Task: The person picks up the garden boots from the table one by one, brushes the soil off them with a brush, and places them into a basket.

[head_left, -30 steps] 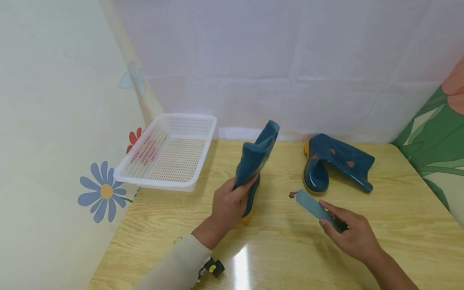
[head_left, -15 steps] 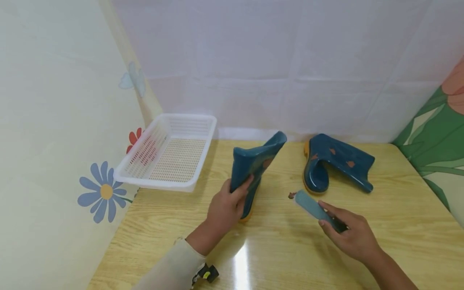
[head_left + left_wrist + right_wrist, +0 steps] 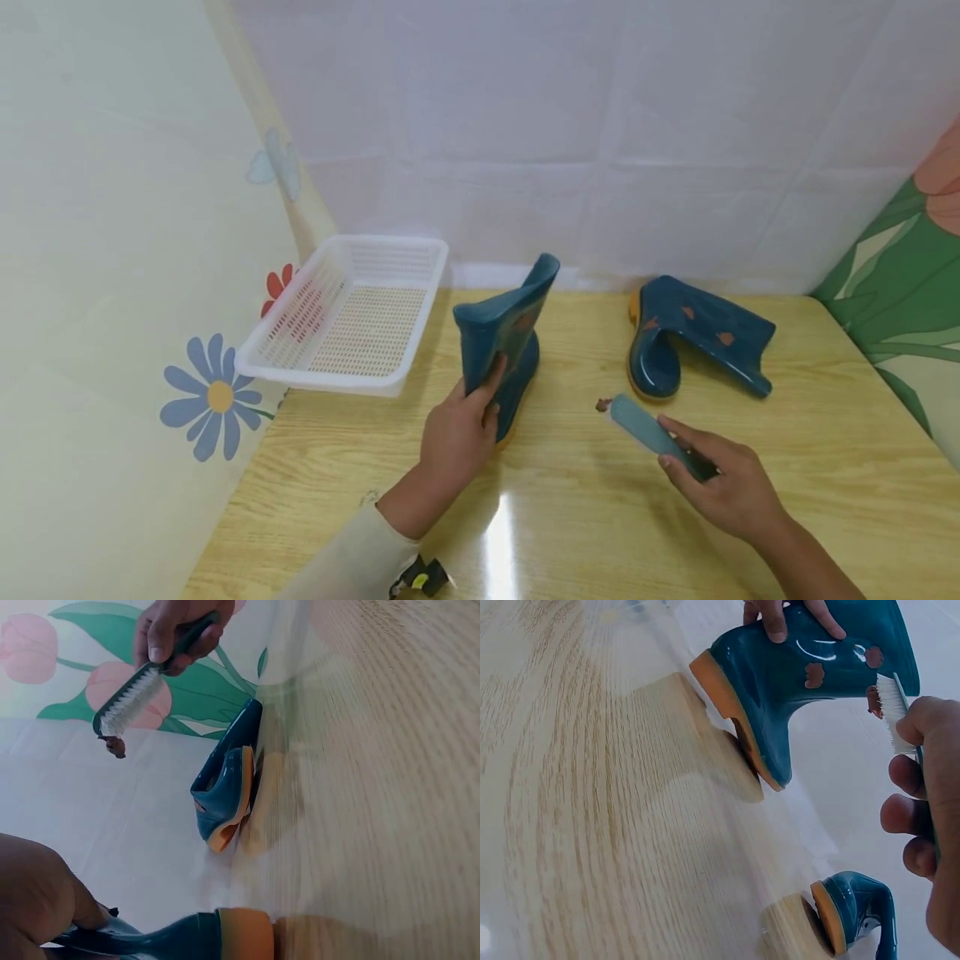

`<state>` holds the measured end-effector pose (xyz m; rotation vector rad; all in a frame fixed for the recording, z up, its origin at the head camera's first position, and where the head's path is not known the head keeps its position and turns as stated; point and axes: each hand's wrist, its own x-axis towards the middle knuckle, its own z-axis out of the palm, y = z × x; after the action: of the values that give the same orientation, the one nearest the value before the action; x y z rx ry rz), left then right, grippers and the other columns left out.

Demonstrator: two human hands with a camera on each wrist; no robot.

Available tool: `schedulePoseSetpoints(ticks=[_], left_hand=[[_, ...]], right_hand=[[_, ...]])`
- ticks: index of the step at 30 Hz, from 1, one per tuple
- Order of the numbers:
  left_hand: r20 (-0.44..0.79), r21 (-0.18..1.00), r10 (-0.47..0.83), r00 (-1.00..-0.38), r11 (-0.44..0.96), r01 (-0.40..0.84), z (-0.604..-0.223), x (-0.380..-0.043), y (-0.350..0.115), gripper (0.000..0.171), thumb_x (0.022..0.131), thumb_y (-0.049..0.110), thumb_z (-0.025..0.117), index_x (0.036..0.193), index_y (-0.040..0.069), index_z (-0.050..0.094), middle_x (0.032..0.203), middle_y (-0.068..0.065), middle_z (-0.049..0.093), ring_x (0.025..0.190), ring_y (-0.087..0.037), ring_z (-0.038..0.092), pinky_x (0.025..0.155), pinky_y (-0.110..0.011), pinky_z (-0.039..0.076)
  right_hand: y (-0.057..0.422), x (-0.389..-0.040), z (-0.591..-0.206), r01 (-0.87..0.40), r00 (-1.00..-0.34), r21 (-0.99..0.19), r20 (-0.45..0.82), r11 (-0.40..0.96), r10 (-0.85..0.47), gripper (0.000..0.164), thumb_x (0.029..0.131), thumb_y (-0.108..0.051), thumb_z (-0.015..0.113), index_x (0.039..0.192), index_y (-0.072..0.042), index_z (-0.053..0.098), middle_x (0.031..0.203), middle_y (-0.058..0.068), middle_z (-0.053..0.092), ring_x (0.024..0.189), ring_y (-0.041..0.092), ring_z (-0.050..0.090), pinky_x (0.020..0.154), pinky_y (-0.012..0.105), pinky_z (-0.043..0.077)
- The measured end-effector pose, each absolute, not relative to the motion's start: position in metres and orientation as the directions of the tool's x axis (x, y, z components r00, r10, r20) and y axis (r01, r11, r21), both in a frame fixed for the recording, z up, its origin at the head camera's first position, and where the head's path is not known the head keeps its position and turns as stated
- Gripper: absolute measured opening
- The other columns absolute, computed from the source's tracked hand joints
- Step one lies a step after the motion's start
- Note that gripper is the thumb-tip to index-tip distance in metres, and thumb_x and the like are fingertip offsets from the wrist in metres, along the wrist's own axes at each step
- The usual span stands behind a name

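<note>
My left hand (image 3: 459, 437) grips the shaft of a dark blue rain boot (image 3: 483, 342) with an orange sole, its opening facing up. Reddish-brown patches (image 3: 814, 675) mark this boot's side in the right wrist view. To the right, my right hand (image 3: 731, 479) holds a green-backed scrubbing brush (image 3: 645, 423) by its handle, bristles down over the table. A brown clump (image 3: 114, 746) clings to the tip of its white bristles (image 3: 129, 706). Behind the brush a second blue boot (image 3: 701, 321) lies on its side, shaft folded over, with similar patches.
A white plastic basket (image 3: 322, 381) with a perforated bottom stands at the table's back left. White cloth (image 3: 525, 125) hangs behind the wood-grain table (image 3: 585, 525). Floral wall coverings stand at the left and right.
My left hand has shifted left with the boot and turned it, so its patched side and toe show more. The right hand with the brush has stayed nearly still.
</note>
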<state>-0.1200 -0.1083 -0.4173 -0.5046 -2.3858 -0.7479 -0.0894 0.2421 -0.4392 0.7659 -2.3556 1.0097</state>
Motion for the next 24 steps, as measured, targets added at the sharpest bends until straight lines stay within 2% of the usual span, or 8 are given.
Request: schedulePoseSetpoints(ticks=[4,9,14,19,21,24], left_hand=[[0.595,0.427,0.163,-0.787,0.766,0.481,-0.415,-0.121,-0.110,0.073,0.084,-0.010,0.072,0.150,0.015,0.055,0.132,-0.030,0.061,0.082,-0.040,0.072,0.062,-0.049,0.058],[0.644,0.421,0.163,-0.747,0.740,0.524,-0.418,-0.125,-0.114,0.067,0.085,-0.014,0.069,0.146,0.013,0.059,0.125,-0.032,0.064,0.090,-0.042,0.071,0.068,-0.050,0.059],[0.697,0.391,0.195,-0.690,0.703,0.594,-0.419,-0.129,-0.118,0.065,0.082,-0.017,0.068,0.140,0.012,0.065,0.116,-0.031,0.068,0.077,-0.036,0.072,0.057,-0.045,0.057],[0.727,0.309,0.303,-0.617,0.658,0.687,-0.421,-0.136,-0.123,0.059,0.083,-0.018,0.066,0.134,0.011,0.069,0.094,-0.025,0.072,0.060,-0.023,0.061,0.048,-0.036,0.049],[0.724,0.273,0.367,-0.584,0.625,0.731,-0.423,-0.140,-0.127,0.057,0.083,-0.018,0.067,0.133,0.010,0.070,0.074,-0.015,0.068,0.054,-0.016,0.053,0.047,-0.030,0.044],[0.700,0.264,0.455,-0.551,0.552,0.791,-0.423,-0.146,-0.133,0.054,0.084,-0.017,0.069,0.131,0.009,0.071,0.062,-0.004,0.057,0.053,-0.009,0.045,0.049,-0.025,0.041]], right_hand=[[0.242,-0.090,-0.440,-0.650,-0.735,-0.499,0.606,0.573,-0.305,0.067,0.069,0.012,0.082,0.132,-0.007,0.069,0.088,0.000,0.071,0.070,0.004,0.054,0.063,0.016,0.042],[0.243,-0.089,-0.441,-0.652,-0.733,-0.499,0.606,0.571,-0.308,0.067,0.069,0.012,0.082,0.132,-0.007,0.069,0.090,0.002,0.072,0.071,0.004,0.056,0.065,0.016,0.042],[0.245,-0.088,-0.441,-0.635,-0.745,-0.490,0.594,0.597,-0.304,0.067,0.070,0.012,0.083,0.132,-0.007,0.069,0.090,0.002,0.072,0.071,0.004,0.055,0.066,0.015,0.043],[0.245,-0.089,-0.440,-0.634,-0.746,-0.493,0.593,0.596,-0.303,0.066,0.070,0.012,0.082,0.132,-0.007,0.069,0.090,0.000,0.071,0.071,0.005,0.054,0.065,0.016,0.042],[0.245,-0.089,-0.439,-0.635,-0.746,-0.495,0.592,0.594,-0.304,0.066,0.071,0.011,0.082,0.133,-0.007,0.069,0.089,-0.001,0.070,0.071,0.004,0.054,0.064,0.016,0.042],[0.245,-0.089,-0.439,-0.636,-0.746,-0.498,0.592,0.590,-0.304,0.066,0.071,0.011,0.082,0.133,-0.007,0.069,0.088,-0.003,0.069,0.070,0.004,0.053,0.063,0.016,0.042]])
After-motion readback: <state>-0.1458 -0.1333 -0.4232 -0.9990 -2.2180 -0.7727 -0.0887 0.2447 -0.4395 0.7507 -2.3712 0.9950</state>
